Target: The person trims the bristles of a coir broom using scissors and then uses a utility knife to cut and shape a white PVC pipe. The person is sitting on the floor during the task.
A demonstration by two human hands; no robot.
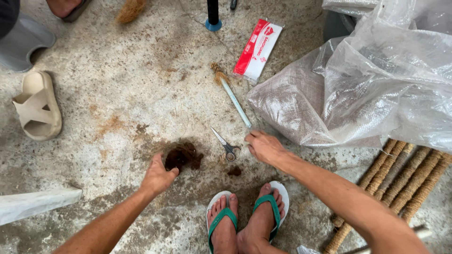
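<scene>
Two hands work low: left hand (157, 177) pinches a dark fibre clump (182, 156) at its fingertips; right hand (263, 146), loosely curled and empty, hovers just beside the scissors (227, 147); gathering step, likely needing a trim.

bare forearms without sleeves, left hand (157, 176), right hand (264, 147), white flip-flops (245, 214) with green straps

Flat red-and-white packet (258, 49) on concrete floor (117, 94)
</scene>
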